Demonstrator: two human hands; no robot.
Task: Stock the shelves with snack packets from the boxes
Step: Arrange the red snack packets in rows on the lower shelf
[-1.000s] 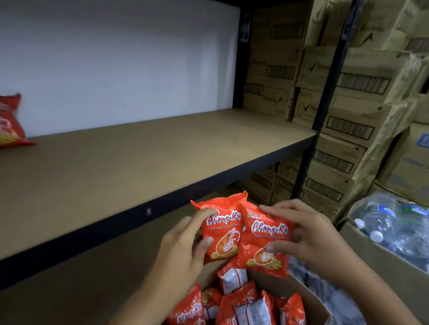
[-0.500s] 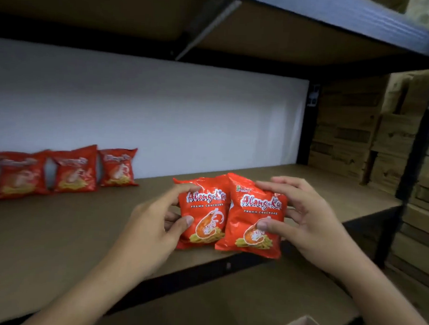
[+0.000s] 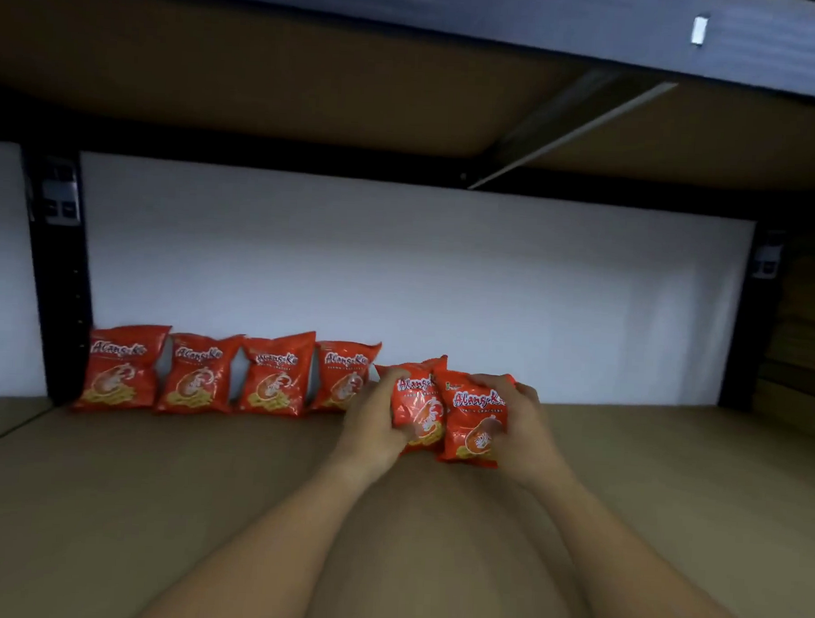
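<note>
At the far left a black upright post (image 3: 58,289) stands against the white back wall (image 3: 397,280); just right of it four red snack packets lean in a row along the wall on the brown shelf (image 3: 154,508), the first packet (image 3: 118,366) beside the post, then the second packet (image 3: 197,376), the third packet (image 3: 274,373) and the fourth packet (image 3: 344,374), each touching or nearly touching its neighbour; further right the left hand (image 3: 373,419) has its grip closed around the left edge of a fifth packet (image 3: 418,402), held upright near the end of the row, though whether it touches the fourth packet cannot be told; overlapping it in front is a sixth packet (image 3: 473,421), its right side held in the closed grip of the right hand (image 3: 519,430); both forearms reach in over the shelf from below; overhead runs the underside of the upper shelf (image 3: 266,69) with a dark front beam (image 3: 595,32); at the far right another black post (image 3: 746,319) closes the bay.
</note>
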